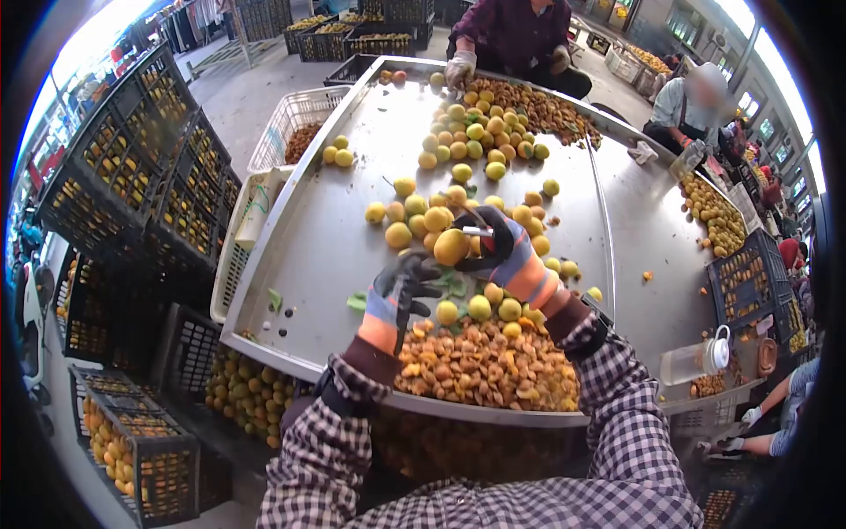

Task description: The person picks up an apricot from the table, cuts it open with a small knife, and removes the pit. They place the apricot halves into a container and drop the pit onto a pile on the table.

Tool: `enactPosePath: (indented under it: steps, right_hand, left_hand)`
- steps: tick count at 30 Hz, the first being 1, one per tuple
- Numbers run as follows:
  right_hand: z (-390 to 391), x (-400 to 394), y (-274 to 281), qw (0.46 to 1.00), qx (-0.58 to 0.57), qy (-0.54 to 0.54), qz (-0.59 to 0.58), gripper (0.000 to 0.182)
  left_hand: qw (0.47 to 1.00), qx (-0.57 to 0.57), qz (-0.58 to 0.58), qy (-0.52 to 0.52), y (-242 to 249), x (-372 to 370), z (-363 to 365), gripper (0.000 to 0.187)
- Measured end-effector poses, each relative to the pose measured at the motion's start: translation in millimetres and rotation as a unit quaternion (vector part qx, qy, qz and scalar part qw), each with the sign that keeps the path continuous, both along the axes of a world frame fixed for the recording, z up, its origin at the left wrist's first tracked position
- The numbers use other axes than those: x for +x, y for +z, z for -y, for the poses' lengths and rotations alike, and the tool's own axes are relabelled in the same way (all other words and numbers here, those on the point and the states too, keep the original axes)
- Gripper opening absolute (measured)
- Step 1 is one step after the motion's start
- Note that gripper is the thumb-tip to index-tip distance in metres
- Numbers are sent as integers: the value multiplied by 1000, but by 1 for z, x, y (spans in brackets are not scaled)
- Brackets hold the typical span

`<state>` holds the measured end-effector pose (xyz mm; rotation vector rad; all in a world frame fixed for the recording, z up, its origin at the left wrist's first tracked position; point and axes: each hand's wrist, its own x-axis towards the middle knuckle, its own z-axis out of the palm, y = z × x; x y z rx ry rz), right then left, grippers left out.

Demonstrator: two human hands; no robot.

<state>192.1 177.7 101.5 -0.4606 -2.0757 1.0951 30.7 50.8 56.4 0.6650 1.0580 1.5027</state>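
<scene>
My right hand (504, 247), in a black, orange and blue glove, is closed on a small tool with a white handle (478, 231). A large yellow-orange apricot (451, 247) is right at its fingertips. My left hand (401, 291), gloved alike, is just left of that apricot with its fingers apart and nothing in them. Whole apricots (398, 234) lie beyond both hands on the metal table (326, 220), and a few more (479, 308) sit below my right hand. Nearest my body is a heap of split brown-orange apricot pieces (485, 366). Green leaves (454, 286) lie between the hands.
Across the table stands a person (515, 40) beside another heap of pieces (538, 110). Black crates (132, 159) of fruit are stacked at left, near a white basket (304, 115). At right are a clear bottle (692, 361), a black crate (749, 278) and another person (692, 106).
</scene>
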Motion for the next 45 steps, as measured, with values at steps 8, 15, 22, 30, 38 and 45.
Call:
enactPosePath:
  steps: [8, 15, 22, 30, 38, 45]
  right_hand:
    - [76, 47, 15, 999, -39, 5, -23, 60]
    - [155, 103, 16, 986, -150, -63, 24, 33]
    - [236, 129, 42, 980, 41, -170, 98, 26]
    - [285, 144, 60, 973, 85, -213, 34, 22]
    - [318, 164, 55, 968, 125, -204, 78, 39]
    - [346, 177, 62, 950, 182, -231, 108, 29]
  left_hand:
    - [982, 84, 3, -167, 11, 25, 19, 55]
    - [964, 219, -83, -127, 13, 41, 41, 66]
    - [954, 225, -83, -178, 50, 87, 94, 61]
    - [935, 262, -106, -216, 85, 109, 141, 62]
    - [908, 306, -161, -238, 98, 122, 166, 57]
    - [892, 334, -161, -258, 107, 144, 191, 50]
